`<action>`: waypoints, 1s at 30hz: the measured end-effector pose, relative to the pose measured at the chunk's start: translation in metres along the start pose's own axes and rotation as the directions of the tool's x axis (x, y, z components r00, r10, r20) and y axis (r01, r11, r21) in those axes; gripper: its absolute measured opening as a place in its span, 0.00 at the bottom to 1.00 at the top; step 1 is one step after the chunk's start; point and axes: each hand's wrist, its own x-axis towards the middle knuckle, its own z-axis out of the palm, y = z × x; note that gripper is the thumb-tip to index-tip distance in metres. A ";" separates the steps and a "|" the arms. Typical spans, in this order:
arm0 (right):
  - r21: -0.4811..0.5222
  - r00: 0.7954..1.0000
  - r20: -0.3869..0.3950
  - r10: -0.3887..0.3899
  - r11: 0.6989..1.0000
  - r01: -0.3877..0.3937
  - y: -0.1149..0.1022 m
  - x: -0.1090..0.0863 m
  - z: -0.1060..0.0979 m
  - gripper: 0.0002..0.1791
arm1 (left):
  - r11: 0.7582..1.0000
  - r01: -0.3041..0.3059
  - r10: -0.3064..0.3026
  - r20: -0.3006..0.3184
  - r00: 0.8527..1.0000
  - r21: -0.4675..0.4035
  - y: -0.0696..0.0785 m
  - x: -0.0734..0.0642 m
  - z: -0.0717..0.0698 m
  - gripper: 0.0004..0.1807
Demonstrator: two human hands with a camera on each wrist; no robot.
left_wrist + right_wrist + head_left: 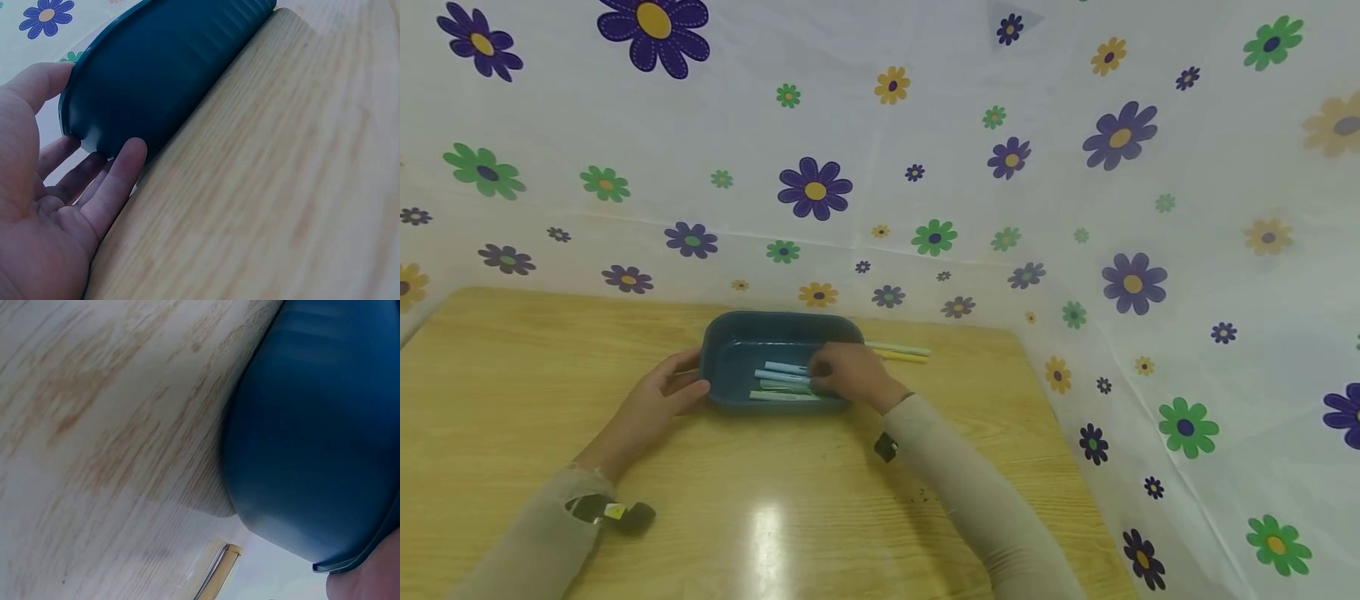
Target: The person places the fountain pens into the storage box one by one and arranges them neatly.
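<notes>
In the head view a dark blue-green plastic basin [730, 358] stands at the back of the table. Several slim pens lie inside it, among them a light blue pen [784, 367] and a pale green pen [778, 397]. My left hand [658, 398] touches the basin's left end, fingers spread along its outer wall, as the left wrist view shows. My right hand [856, 372] reaches over the right rim, its curled fingers at the end of the upper light blue pen, seeming to pinch it. The right ends of the pens are hidden by that hand.
Two yellowish pens, one being a bright yellow pen [902, 356], lie on the wooden table [722, 508] just right of the basin. A white flower-printed sheet [737, 133] hangs behind and along the right side.
</notes>
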 end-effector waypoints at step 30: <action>-0.142 0.996 -0.053 0.078 0.986 -0.084 -0.001 0.009 0.011 0.09 | 0.999 -0.023 0.023 0.002 1.000 -0.034 -0.003 0.000 -0.001 0.35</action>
